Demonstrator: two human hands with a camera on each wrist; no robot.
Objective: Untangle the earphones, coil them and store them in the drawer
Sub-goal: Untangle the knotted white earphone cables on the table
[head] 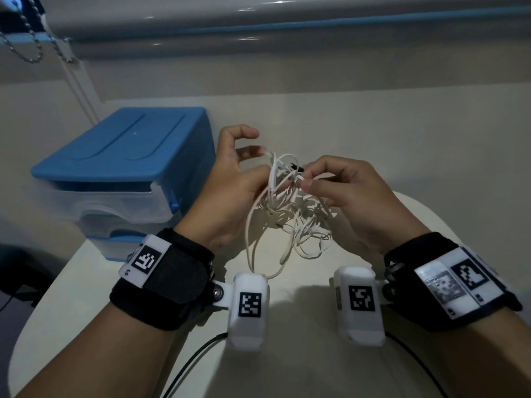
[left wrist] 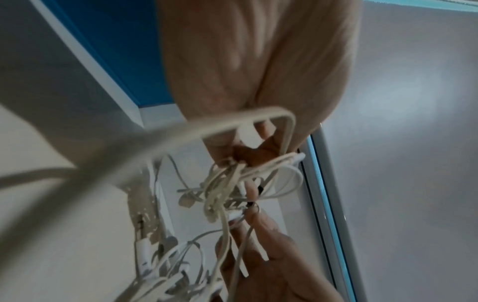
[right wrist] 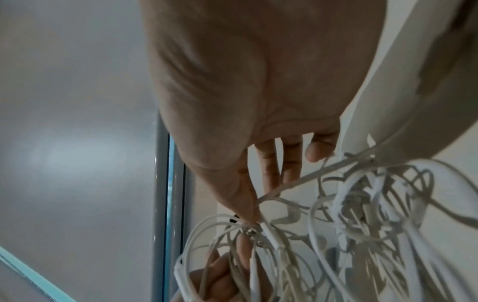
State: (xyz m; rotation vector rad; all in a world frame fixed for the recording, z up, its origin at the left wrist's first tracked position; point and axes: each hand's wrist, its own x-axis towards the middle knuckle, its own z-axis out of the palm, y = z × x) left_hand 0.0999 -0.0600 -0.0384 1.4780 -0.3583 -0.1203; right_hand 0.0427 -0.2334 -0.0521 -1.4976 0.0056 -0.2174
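A tangle of white earphones (head: 287,214) hangs between both hands above the white table (head: 373,139). My left hand (head: 260,166) pinches the top of the bundle with its thumb, index finger raised clear. My right hand (head: 307,177) pinches a strand beside a small black piece. Loose loops droop toward the table. In the left wrist view the left hand (left wrist: 258,143) holds the earphones (left wrist: 227,183) from above. In the right wrist view the right hand (right wrist: 250,220) nips a strand of the earphones (right wrist: 362,214). The blue drawer unit (head: 123,156) stands left of the hands.
The drawer unit has translucent drawers (head: 100,202) under a blue lid; its blue side (left wrist: 116,51) shows beside the left palm. A bead chain (head: 28,47) hangs at the far left by the window. Black cables (head: 195,357) run along the table's near edge.
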